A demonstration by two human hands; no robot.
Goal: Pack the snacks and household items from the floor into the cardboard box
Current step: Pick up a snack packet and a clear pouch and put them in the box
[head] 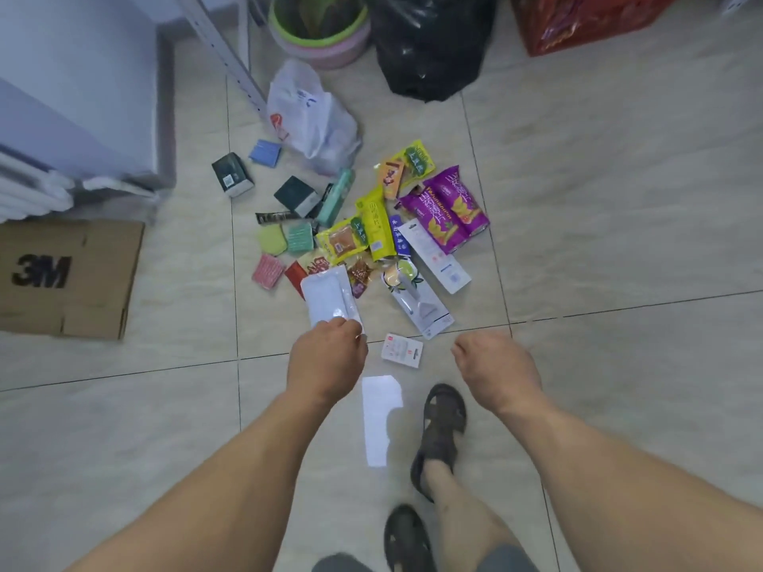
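Observation:
Several snack packets and household items lie in a pile on the tiled floor. My left hand (328, 357) grips the near edge of a white flat package (326, 297) at the pile's front. My right hand (495, 361) hovers loosely curled to the right, holding nothing. Two purple chip bags (446, 208) lie at the pile's right, a yellow-green packet (373, 222) in the middle, coloured sponges (285, 239) at the left. A small white card (402, 350) rests between my hands. The cardboard box (70, 278), marked 3M, lies at the far left.
A white plastic bag (313, 117), a black rubbish bag (429, 43) and stacked basins (322, 31) stand behind the pile. A red box (586, 22) is at the back right, a white appliance (78, 88) at the left. A white paper slip (380, 419) lies by my sandalled feet (439, 439).

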